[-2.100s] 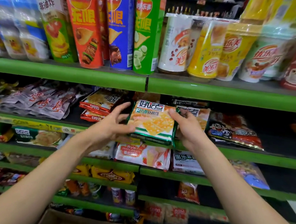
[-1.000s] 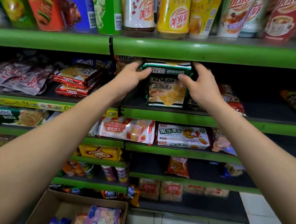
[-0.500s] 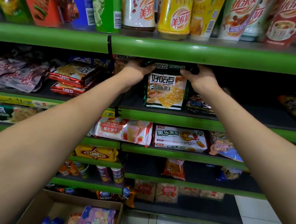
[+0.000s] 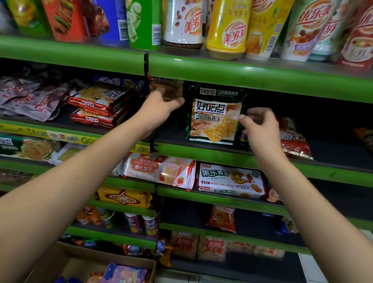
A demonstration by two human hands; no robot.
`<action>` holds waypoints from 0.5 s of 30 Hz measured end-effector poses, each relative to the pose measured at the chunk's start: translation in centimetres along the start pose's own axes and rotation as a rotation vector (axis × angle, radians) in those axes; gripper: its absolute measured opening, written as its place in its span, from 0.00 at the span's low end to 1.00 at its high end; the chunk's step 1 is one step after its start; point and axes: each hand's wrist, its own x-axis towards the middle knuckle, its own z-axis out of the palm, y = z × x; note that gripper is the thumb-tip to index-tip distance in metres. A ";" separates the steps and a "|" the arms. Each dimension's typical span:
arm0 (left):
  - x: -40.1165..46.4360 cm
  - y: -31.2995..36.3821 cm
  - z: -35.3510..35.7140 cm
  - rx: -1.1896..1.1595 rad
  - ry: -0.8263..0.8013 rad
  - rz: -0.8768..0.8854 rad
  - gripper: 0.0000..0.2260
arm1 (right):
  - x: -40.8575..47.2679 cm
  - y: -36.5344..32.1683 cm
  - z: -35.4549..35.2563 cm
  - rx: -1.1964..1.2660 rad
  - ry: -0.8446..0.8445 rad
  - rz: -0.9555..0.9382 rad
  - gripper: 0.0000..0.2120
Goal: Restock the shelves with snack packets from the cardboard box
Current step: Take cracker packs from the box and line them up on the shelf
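A green cracker packet (image 4: pixel 215 116) stands upright on the second green shelf (image 4: pixel 258 162), under the shelf above. My left hand (image 4: pixel 161 109) hovers just left of it, fingers loosely curled and holding nothing, in front of a brown packet (image 4: pixel 166 88). To the packet's right is my right hand (image 4: pixel 260 125), also loosely curled and empty, with its fingertips close to the packet's edge. The cardboard box (image 4: pixel 64 264) sits on the floor at the bottom, with a pink-purple packet (image 4: pixel 122 279) and others inside.
Red cracker packs (image 4: pixel 98 101) are stacked left of my left hand. A red bag (image 4: pixel 295 140) lies right of my right hand, with dark bare shelf beyond it. Tall chip tubes and drink cups fill the top shelf (image 4: pixel 255 77). Lower shelves hold biscuit packs.
Both hands gripped the green packet and stood it upright on the shelf. They have now let go and drawn back a little, left hand to the left, right hand to the right.
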 end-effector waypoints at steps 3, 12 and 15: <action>-1.8 -1.1 -1.5 -0.014 0.007 -0.019 0.11 | -1.7 -0.1 2.3 0.057 -0.123 0.023 0.05; -4.2 -2.7 -9.9 -0.048 0.112 -0.149 0.06 | -1.7 -2.7 13.3 0.158 -0.367 0.103 0.07; -3.4 -3.8 -14.7 0.039 0.303 -0.164 0.04 | -1.4 -4.4 17.5 0.158 -0.438 0.147 0.08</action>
